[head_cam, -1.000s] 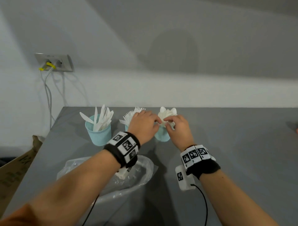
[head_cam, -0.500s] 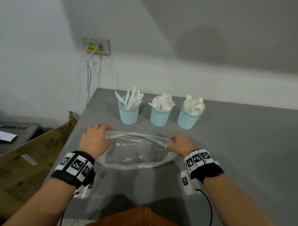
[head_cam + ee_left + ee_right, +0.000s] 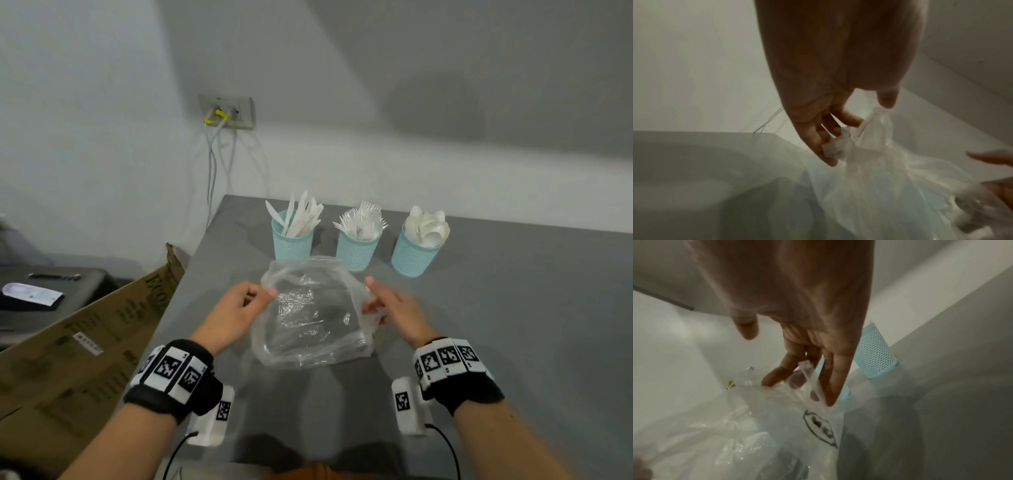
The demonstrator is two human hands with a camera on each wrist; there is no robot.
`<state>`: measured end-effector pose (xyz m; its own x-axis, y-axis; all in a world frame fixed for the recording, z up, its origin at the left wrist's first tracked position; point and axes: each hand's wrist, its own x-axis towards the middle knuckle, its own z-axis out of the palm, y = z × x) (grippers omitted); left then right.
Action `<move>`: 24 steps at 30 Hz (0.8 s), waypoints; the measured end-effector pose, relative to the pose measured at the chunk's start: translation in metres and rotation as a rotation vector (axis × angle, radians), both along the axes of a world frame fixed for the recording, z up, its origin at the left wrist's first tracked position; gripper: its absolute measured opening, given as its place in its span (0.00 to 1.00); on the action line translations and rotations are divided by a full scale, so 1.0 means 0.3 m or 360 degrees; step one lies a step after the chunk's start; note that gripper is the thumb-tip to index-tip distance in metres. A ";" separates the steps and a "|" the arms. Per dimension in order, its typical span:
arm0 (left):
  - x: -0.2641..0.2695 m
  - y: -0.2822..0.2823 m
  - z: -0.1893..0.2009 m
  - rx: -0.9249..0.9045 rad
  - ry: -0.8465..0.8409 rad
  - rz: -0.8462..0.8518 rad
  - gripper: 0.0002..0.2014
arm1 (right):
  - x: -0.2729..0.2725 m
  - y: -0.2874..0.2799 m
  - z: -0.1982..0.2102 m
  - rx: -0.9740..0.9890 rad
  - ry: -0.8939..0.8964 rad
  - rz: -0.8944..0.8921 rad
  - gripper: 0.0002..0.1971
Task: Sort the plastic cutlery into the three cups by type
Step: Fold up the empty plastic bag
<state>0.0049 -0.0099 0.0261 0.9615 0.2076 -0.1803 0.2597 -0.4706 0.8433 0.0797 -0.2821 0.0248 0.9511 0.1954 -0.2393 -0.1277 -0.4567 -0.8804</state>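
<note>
Three pale blue mesh cups stand in a row along the far side of the grey worktop (image 3: 513, 308), apart from one another. The left cup (image 3: 292, 241) holds white plastic knives (image 3: 301, 214), the middle cup (image 3: 356, 250) holds white plastic forks (image 3: 361, 219), and the right cup (image 3: 412, 255) holds white plastic spoons (image 3: 428, 226). All the cutlery stands upright or leaning, handles down.

Just near of the cups, a clear plastic bag (image 3: 313, 315) is held up between both hands, its far edge in front of the bases of the left and middle cups. The left hand (image 3: 236, 313) pinches the bag's left edge, thumb and curled fingers (image 3: 830, 129) gathering the film. The right hand (image 3: 397, 310) holds the right edge; in the right wrist view a strip of the film runs between its fingers (image 3: 830, 381), which are bent down around it. A dark round printed mark (image 3: 821, 428) shows on the bag in that view. Nothing can be made out inside the bag.

Left of the worktop lies a brown cardboard box (image 3: 85, 346). On the far wall sits a wall socket (image 3: 227, 111) with cables (image 3: 212, 164) hanging down from it.
</note>
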 end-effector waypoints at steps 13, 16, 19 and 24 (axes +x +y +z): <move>-0.041 0.062 0.055 0.0673 -0.0246 0.0418 0.14 | -0.049 -0.100 0.035 -0.0663 -0.0203 -0.0461 0.09; -0.045 0.069 0.029 0.0481 -0.0240 0.0470 0.15 | -0.069 -0.081 0.012 -0.0497 -0.0161 -0.0415 0.09; -0.055 0.068 0.017 0.0072 -0.0319 0.0253 0.23 | -0.084 -0.066 0.005 -0.0115 -0.0218 -0.0266 0.21; -0.082 0.076 0.051 0.0008 -0.0401 -0.0253 0.26 | -0.114 -0.073 0.036 -0.0104 -0.0251 0.0018 0.26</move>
